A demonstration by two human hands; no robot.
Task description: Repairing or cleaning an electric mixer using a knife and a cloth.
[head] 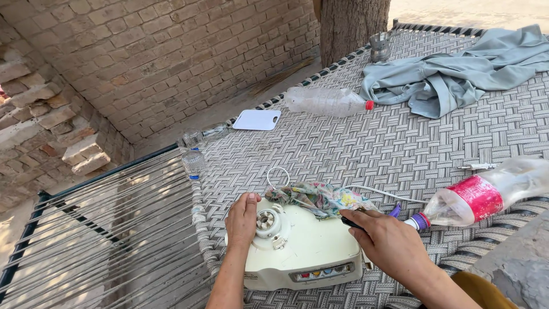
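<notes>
A cream-coloured blender base [303, 252] with coloured buttons on its front lies on a woven cot [400, 143]. My left hand [242, 218] rests on its left side, fingers beside the round metal coupling [266, 222]. My right hand [389, 240] grips a dark-handled tool [350, 222], its tip hidden under a flowered cloth [320, 197] draped over the base's far edge. A white cord [372, 191] runs out from under the cloth.
A plastic bottle with a red label [486, 197] lies at right, a clear bottle with a red cap [326, 101] farther back. A grey-blue garment [457, 74], a white cutting board [257, 119], a metal cup [380, 47] and small glasses [193, 150] are around. A brick wall stands left.
</notes>
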